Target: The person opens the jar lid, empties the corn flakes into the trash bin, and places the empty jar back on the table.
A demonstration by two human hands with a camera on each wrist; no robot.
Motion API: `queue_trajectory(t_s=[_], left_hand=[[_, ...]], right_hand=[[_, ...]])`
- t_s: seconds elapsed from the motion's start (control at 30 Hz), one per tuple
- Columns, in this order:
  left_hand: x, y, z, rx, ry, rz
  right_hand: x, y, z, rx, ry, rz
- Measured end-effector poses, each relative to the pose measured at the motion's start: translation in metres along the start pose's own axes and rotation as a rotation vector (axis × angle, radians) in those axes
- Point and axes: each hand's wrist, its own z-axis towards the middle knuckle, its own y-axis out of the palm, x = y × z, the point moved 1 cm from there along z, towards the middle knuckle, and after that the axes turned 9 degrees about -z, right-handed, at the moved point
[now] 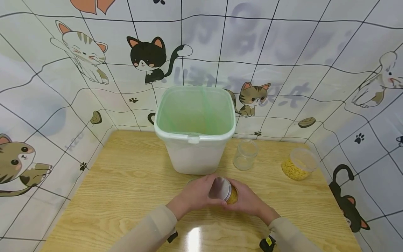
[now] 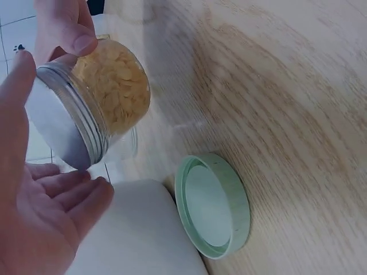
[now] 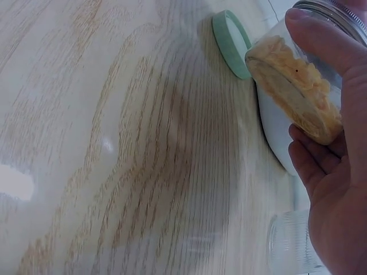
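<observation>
Both hands meet around a clear jar [image 2: 117, 86] with a silver screw lid [image 1: 221, 189], tilted above the table in front of the white bin. Yellow flake-like pieces [image 3: 295, 94] fill part of the jar. My right hand [image 1: 248, 198] grips the glass body, its thumb on the near side in the right wrist view and its fingers beneath. Around the silver lid curves my left hand [image 1: 198, 194], thumb on one side and fingers on the other. A pale green round lid [image 2: 212, 206] lies on the table below, mostly hidden by the left hand in the head view.
A white bin [image 1: 195, 154] with a green-tinted lining stands open behind the hands. To its right are an empty clear jar [image 1: 245, 155] and a lidded tub [image 1: 297, 164] of yellow pieces. Cat-patterned sheeting [image 1: 207, 42] encloses the wooden table [image 1: 126, 185] at back and sides.
</observation>
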Motion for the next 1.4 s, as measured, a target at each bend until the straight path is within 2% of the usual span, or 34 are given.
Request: queue_trajectory(t_s=[0.07, 0.2, 0.27, 0.33, 0.4, 0.53, 0.6, 0.77, 0.83, 0.93, 1.03, 1.13, 1.23, 1.4], left_hand=[[-0.0017, -0.0010, 0.0000, -0.026, 0.046, -0.056], [-0.0037, -0.0055, 0.0005, -0.105, 0.181, -0.124], [-0.0032, -0.0077, 0.0007, -0.140, 0.232, -0.110], [-0.0025, -0.0086, 0.0012, -0.158, 0.253, -0.081], [-0.0020, -0.0088, 0.0017, -0.159, 0.262, -0.043], [-0.0009, -0.0087, 0.0020, -0.107, 0.263, 0.032], [0.0000, -0.0079, 0.0016, -0.075, 0.219, 0.056], [0.0029, -0.0035, 0.0008, -0.013, 0.060, 0.085], [0.0027, -0.0016, 0.0010, -0.007, 0.033, 0.064], [0.0015, -0.0011, 0.0011, -0.036, 0.067, 0.000], [0.0005, -0.0033, 0.0013, -0.098, 0.162, -0.055], [-0.0003, -0.0066, 0.0020, -0.148, 0.245, -0.054], [-0.0010, -0.0090, 0.0025, -0.169, 0.277, -0.027], [-0.0024, -0.0094, 0.0035, -0.150, 0.299, 0.004]], right_hand=[[0.0007, -0.0001, 0.0001, -0.002, -0.002, -0.007], [0.0015, -0.0005, 0.0000, -0.008, -0.003, -0.018], [0.0013, -0.0008, -0.0005, -0.012, 0.002, -0.017], [0.0009, -0.0010, -0.0010, -0.016, 0.007, -0.014], [0.0005, -0.0011, -0.0018, -0.019, 0.014, -0.009], [0.0004, -0.0009, -0.0019, -0.018, 0.004, -0.016], [0.0003, -0.0008, -0.0020, -0.012, 0.001, -0.017], [-0.0006, -0.0008, -0.0017, 0.001, 0.001, -0.013], [-0.0007, -0.0012, -0.0018, 0.004, -0.001, -0.009], [-0.0009, -0.0021, -0.0021, -0.002, 0.004, -0.007], [-0.0016, -0.0029, -0.0028, -0.012, 0.007, -0.010], [-0.0024, -0.0033, -0.0039, -0.021, 0.005, -0.012], [-0.0022, -0.0030, -0.0046, -0.029, 0.003, -0.003], [-0.0012, -0.0021, -0.0049, -0.034, 0.001, 0.007]])
